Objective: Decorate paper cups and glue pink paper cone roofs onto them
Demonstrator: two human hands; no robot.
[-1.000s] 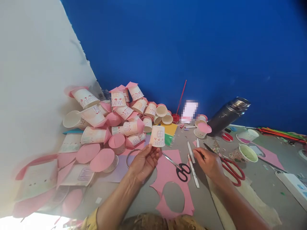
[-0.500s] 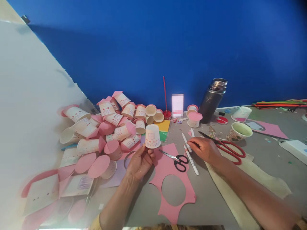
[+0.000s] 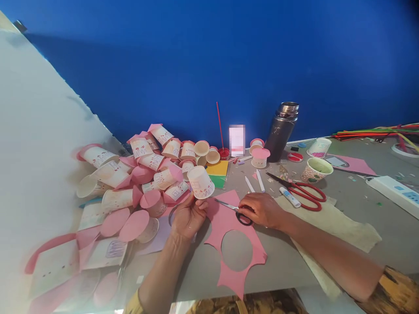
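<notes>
My left hand (image 3: 189, 218) holds an upturned white paper cup (image 3: 200, 182) by its rim. Red marks and a purple zigzag run round the cup, which leans to the left. My right hand (image 3: 262, 210) is lowered to the table with its fingers curled together, partly over the black handles of the small scissors (image 3: 244, 219). What its fingers grip, if anything, is hidden. Under the scissors' blades lies pink paper (image 3: 225, 218) with a round hole cut out. Two white markers, one (image 3: 249, 184) left of the other (image 3: 260, 181), lie just beyond this hand.
Decorated paper cups with pink tops (image 3: 153, 162) are heaped on the left. A dark flask (image 3: 282, 135) stands at the back. Red-handled scissors (image 3: 306, 197), a glue stick (image 3: 290, 197), a green-lined cup (image 3: 317, 171) and a white power strip (image 3: 397, 192) lie rightward.
My right hand has moved left and nearer me, from the markers onto the small scissors' handles, covering the nearest marker. The glue stick has come into view. The cup has tilted left.
</notes>
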